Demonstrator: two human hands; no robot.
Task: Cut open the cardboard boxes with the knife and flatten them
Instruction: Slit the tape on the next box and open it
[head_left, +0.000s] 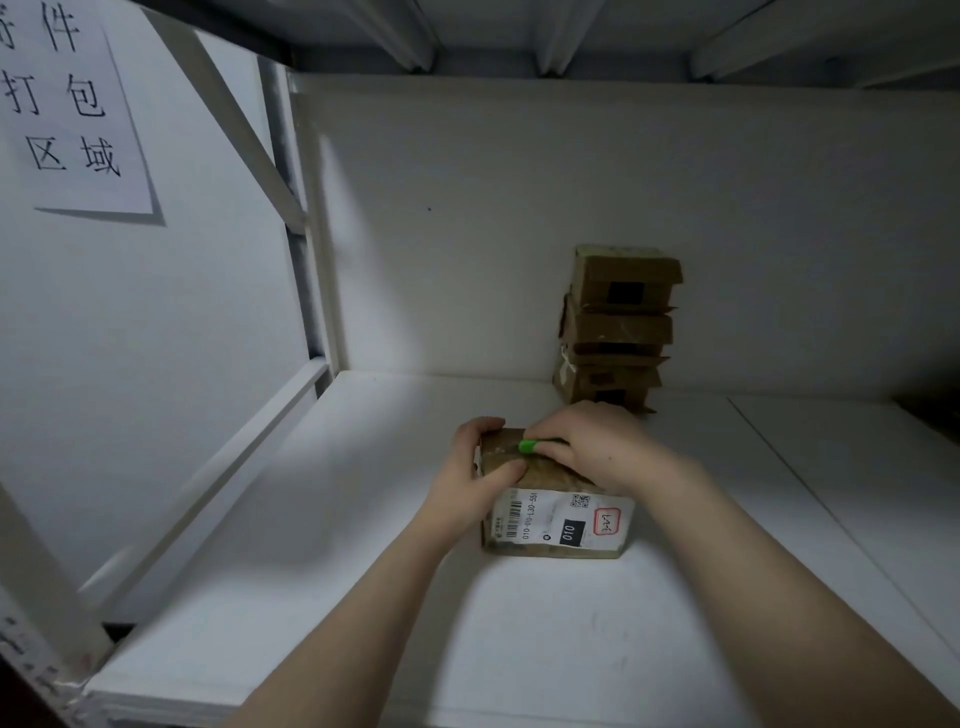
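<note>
Two grips on box (561, 522) | my left grip (467, 475) clasps far end | my right grip (597, 447) pinches knife (529, 446) on top | stack (618, 327) just behind | shelf (337, 545) open left

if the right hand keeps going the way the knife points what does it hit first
Likely the left hand, gripping the cardboard box just past the green knife in the right hand; depth is unclear.
</note>
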